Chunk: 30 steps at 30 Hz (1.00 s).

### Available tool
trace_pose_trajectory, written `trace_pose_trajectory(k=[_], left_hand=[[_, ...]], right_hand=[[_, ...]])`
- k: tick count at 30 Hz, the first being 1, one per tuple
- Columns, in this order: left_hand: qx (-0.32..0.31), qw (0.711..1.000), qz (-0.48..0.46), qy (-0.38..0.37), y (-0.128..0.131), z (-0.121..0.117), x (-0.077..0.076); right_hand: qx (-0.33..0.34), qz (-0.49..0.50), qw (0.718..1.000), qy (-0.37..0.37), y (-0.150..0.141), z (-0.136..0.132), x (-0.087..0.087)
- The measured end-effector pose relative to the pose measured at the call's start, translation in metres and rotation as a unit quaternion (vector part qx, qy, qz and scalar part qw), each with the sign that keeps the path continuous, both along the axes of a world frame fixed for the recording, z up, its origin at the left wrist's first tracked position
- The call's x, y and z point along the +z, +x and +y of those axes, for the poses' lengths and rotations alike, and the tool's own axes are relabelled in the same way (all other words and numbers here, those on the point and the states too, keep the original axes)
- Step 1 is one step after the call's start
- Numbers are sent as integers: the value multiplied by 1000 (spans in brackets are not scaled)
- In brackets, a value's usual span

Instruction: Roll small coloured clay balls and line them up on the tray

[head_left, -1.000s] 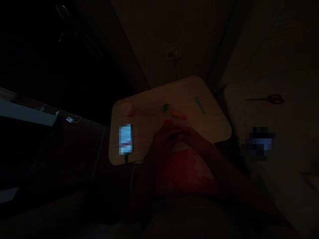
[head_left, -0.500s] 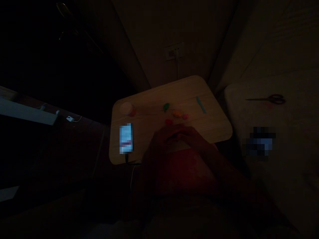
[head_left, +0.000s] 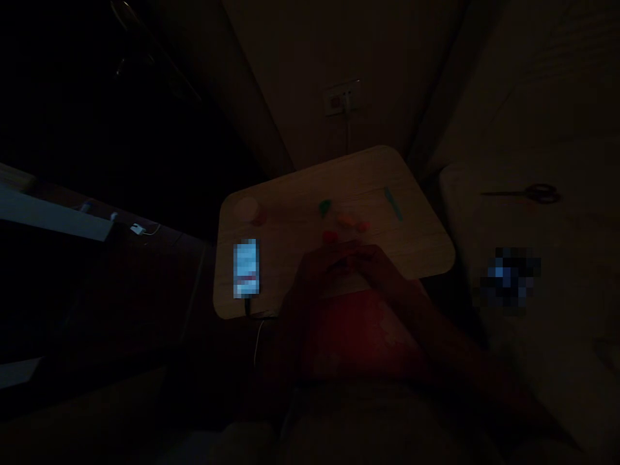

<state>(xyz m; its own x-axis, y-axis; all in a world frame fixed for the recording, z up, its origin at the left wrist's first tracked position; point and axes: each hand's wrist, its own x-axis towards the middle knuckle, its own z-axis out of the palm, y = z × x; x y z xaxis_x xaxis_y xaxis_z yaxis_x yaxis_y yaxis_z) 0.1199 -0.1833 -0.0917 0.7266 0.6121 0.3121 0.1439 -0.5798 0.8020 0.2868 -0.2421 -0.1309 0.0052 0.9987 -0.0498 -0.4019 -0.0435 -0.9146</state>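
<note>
Head view: left hand (head_left: 317, 266) and right hand (head_left: 375, 266) together over near edge of table (head_left: 300, 188), fingers bent inward; too dark to tell whether gripping anything. Red lump (head_left: 330, 237) just beyond fingertips; orange lump (head_left: 345, 221), pink lump (head_left: 363, 227), green piece (head_left: 325, 207) toward far edge. Phone (head_left: 247, 268) near left edge; teal strip (head_left: 394, 204) nearer right.

Arms (head_left: 448, 332) forward, fingers (head_left: 372, 256) close together
</note>
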Motion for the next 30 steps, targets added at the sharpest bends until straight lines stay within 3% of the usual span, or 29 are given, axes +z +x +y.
trace_pose_trajectory(k=[8, 11, 14, 21, 30], left_hand=[[88, 996, -10, 30, -6, -3, -11], [72, 995, -6, 61, -6, -1, -15], [40, 996, -17, 80, -4, 0, -16], [67, 998, -13, -16, -3, -8, -14], [78, 989, -104, -74, 3, -6, -16]], right_hand=[[70, -38, 997, 8, -2, -3, 4], [75, -22, 997, -2, -2, -2, 2], [51, -68, 996, 5, 1, 1, 5], [55, -149, 986, 48, 4, 0, 17], [-46, -111, 992, 25, -9, 1, 17]])
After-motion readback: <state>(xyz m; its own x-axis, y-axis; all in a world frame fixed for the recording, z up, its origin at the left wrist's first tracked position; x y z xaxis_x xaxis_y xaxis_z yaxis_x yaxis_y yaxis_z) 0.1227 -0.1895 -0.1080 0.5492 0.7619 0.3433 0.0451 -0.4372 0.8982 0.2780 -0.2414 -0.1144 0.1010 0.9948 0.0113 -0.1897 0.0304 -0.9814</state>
